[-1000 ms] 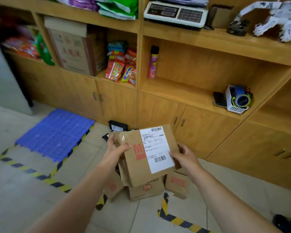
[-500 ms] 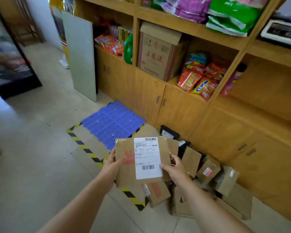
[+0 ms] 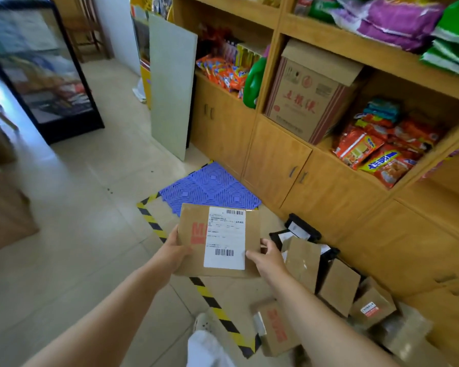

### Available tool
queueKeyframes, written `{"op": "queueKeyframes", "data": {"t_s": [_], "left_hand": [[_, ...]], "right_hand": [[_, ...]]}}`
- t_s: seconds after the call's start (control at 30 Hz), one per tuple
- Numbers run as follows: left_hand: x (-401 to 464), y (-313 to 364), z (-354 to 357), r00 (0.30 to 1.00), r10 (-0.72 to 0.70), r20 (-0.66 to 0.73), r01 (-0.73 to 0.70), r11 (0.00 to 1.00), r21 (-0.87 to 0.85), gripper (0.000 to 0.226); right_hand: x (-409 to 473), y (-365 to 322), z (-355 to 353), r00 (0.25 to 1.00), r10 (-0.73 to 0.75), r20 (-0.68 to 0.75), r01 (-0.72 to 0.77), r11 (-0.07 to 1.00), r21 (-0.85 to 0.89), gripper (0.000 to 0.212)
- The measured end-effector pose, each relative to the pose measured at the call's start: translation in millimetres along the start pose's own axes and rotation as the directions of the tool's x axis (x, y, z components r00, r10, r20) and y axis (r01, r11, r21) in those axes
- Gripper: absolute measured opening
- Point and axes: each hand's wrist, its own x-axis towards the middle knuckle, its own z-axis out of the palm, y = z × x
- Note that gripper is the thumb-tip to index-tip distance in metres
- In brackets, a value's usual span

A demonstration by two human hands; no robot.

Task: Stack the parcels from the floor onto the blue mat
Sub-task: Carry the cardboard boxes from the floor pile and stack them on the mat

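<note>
Parcel in hand: flat brown cardboard parcel [image 3: 196, 242] with a white shipping label [image 3: 225, 239] and red lettering on its face, held up off the floor between both hands, label towards the camera.
Left hand: left hand [image 3: 173, 252] grips the parcel's left edge — the thumb lies on the front face, the other fingers are hidden behind the cardboard.
Right hand: right hand [image 3: 266, 258] grips the parcel's right edge near the lower corner of the label, fingers curled round the edge.
Blue mat: blue mat [image 3: 210, 190] lies on the floor just beyond the held parcel, further out from both hands, against the base of the wooden cabinet [image 3: 276, 160]; the parcel's top edge overlaps its near edge in view.
Floor tape: yellow-and-black tape [image 3: 215, 305] runs under the hands, from the mat's left corner back towards the person's shoe [image 3: 202, 322].
Parcels on the floor: heap of brown parcels [image 3: 337, 287] to the right of the right hand and forearm, leaning on one another beside the cabinet; one with red print [image 3: 276, 329] lies below the right forearm, and one carries a red-and-white sticker [image 3: 369, 309].
Dark items: black package [image 3: 302, 229] with a white label sits past the right hand, at the cabinet's foot.
Shelves: snack packets [image 3: 376, 152] and a large carton [image 3: 302, 102] above and right of the hands.
Board: pale board [image 3: 170, 86] leans on the cabinet beyond the mat.
</note>
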Motion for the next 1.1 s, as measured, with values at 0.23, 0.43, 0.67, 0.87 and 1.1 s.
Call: {"op": "queueKeyframes", "data": {"t_s": [0.23, 0.43, 0.67, 0.87, 1.1], "left_hand": [[98, 62, -54, 0.994, 0.005, -0.113, 0.015, 0.985, 0.173, 0.073], [165, 111, -102, 0.995, 0.024, -0.092, -0.006, 0.981, 0.194, 0.079], [235, 154, -167, 1.000, 0.011, -0.010, -0.010, 0.992, 0.128, 0.080], [318, 202, -239, 0.998, 0.062, -0.023, -0.056, 0.977, 0.208, 0.074], [407, 253, -312, 0.993, 0.076, 0.094, -0.104, 0.936, 0.336, 0.069]], "right_hand": [[91, -65, 64, 0.999, 0.025, 0.045, -0.027, 0.999, 0.048, 0.031], [157, -128, 112, 0.999, 0.032, 0.029, -0.031, 0.999, -0.007, 0.035], [219, -193, 176, 0.999, 0.034, 0.026, -0.032, 0.998, -0.061, 0.035], [263, -258, 255, 0.998, 0.065, -0.022, -0.065, 0.998, 0.009, 0.032], [311, -311, 330, 0.992, 0.107, -0.063, -0.103, 0.993, 0.060, 0.036]]}}
